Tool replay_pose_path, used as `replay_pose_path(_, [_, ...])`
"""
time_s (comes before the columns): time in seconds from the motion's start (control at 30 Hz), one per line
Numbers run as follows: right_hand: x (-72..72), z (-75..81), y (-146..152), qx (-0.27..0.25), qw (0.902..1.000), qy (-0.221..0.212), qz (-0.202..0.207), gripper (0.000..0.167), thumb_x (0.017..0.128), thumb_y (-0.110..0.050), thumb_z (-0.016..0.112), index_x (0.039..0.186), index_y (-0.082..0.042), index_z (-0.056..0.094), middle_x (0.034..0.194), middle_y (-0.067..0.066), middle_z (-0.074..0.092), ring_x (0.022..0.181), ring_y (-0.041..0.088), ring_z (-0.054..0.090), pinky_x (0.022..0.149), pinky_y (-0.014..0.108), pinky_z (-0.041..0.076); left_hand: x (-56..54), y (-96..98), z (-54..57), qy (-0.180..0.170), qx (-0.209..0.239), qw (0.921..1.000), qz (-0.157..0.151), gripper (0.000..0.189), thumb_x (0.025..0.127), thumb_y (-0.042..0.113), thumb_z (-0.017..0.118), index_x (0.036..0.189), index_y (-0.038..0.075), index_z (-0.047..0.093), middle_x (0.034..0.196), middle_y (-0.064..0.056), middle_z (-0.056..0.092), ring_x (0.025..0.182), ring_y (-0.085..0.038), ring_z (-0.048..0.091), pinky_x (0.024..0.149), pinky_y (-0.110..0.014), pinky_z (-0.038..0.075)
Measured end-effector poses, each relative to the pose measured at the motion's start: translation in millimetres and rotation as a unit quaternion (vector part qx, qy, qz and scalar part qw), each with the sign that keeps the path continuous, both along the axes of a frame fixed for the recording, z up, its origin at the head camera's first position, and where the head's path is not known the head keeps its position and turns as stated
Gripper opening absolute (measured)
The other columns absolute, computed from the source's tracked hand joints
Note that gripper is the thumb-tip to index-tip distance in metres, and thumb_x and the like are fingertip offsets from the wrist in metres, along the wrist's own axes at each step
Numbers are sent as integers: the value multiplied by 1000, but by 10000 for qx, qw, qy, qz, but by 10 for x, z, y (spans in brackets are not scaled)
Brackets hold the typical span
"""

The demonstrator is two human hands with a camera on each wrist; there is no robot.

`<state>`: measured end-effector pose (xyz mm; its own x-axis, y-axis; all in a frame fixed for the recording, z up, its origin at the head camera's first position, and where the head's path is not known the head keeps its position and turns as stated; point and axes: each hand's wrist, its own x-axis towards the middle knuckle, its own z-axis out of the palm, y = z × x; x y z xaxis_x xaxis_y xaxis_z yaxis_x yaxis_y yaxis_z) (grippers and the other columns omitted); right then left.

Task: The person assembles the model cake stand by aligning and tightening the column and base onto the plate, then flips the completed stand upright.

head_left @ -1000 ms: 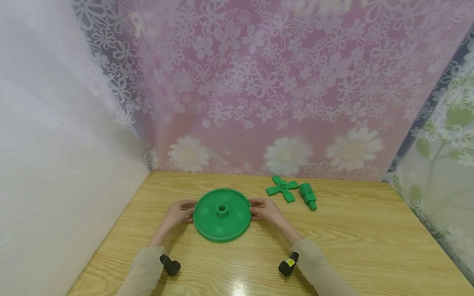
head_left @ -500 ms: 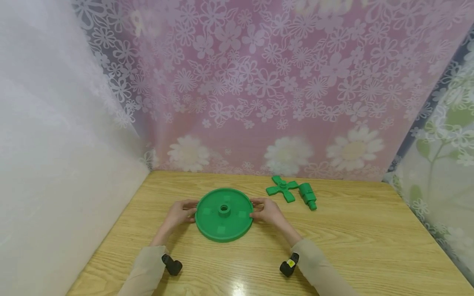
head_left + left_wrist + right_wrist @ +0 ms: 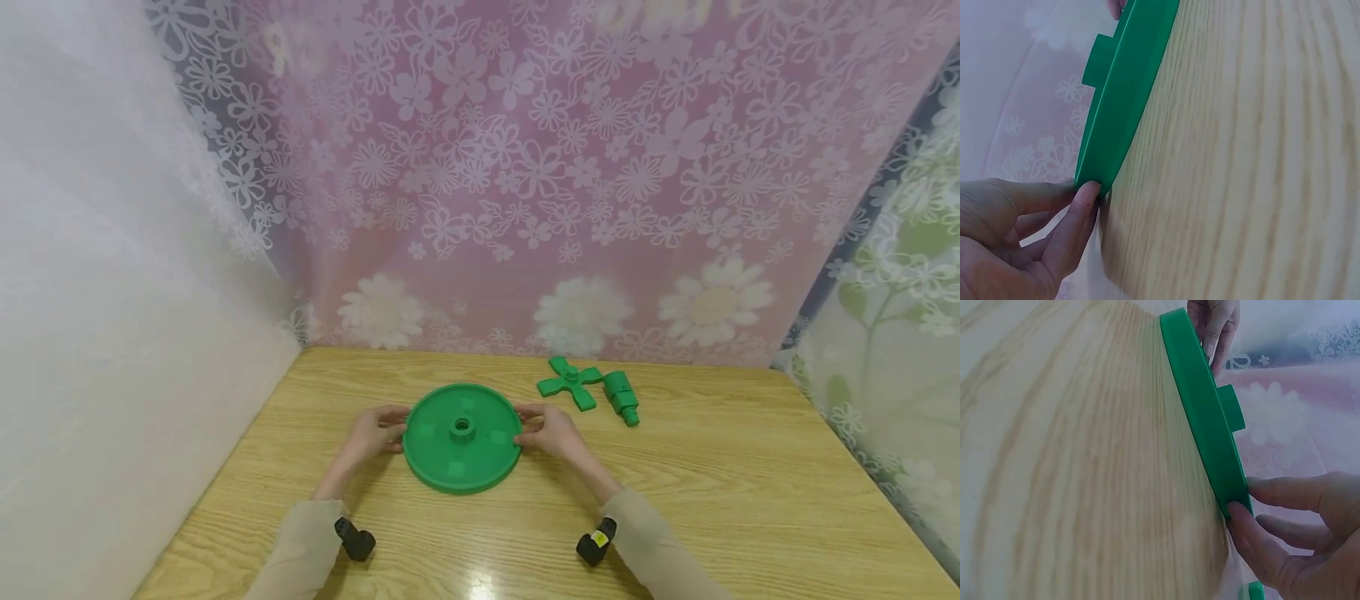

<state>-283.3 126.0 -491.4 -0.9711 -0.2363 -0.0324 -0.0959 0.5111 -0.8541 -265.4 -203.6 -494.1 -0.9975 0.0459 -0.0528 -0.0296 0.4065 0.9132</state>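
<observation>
My two hands hold the big green disc (image 3: 462,452), right in front of me at 12 o'clock. It looks flat on the wooden table (image 3: 735,467), with its raised ring (image 3: 462,435) facing up. My left hand (image 3: 372,433) pinches the rim at 9 o'clock, and my right hand (image 3: 550,432) pinches it at 3 o'clock. Only my fingertips are on it, right at the edge.

That small hold is what could go wrong, I think. The rim looks smooth, so if I squeeze too softly, the disc could slip and drop on my fingers. If one hand goes up before the other, it could tip to the low side. If one hand pushes harder, it could slide or turn.

Out past the disc, at 2 o'clock, lies a green cross (image 3: 571,380), and just beside it, a bit closer to 3 o'clock, a green peg (image 3: 621,398). If I shove the disc that way, it could bump them. The peg lies on its side and looks partly round, so a knock might make it roll.
</observation>
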Motion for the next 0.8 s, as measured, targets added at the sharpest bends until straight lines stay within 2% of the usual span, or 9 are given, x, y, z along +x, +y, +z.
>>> replay_pose_path(0.13, [20,-4,64,-27,10000,-1,22,55,83,0,82,135,3,63,122,19,66,99,31,72,77,37,60,13,61,-2,10,23,10000,-6,32,98,-3,63,129,-3,66,115,-18,69,92,-24,71,71,-34,62])
replay_pose_path(0.17, [29,-1,80,-21,10000,3,22,55,83,0,82,135,3,63,122,19,66,98,31,72,77,37,60,33,87,29,-24,11,10000,-13,32,98,-3,63,130,-4,65,116,-20,68,94,-26,71,72,-35,62])
replay_pose_path(0.43, [110,28,200,9,10000,40,-18,55,84,1,81,135,4,63,123,22,65,97,32,71,74,37,61,34,187,-9,43,25,9998,-198,29,97,-3,65,126,-4,67,114,-19,69,93,-26,71,69,-33,62])
replay_pose_path(0.6, [142,35,273,3,10000,50,-27,54,85,0,80,136,3,62,124,23,64,101,34,70,74,37,60,55,260,14,120,57,9994,-324,29,97,-3,64,126,-7,66,115,-22,69,96,-30,71,69,-34,63])
replay_pose_path(0.8, [178,41,363,115,9999,71,-45,54,85,1,80,136,4,62,123,22,64,97,31,72,74,36,60,75,346,39,137,79,9993,-334,29,97,-4,64,126,-7,66,114,-22,69,96,-30,71,70,-36,63])
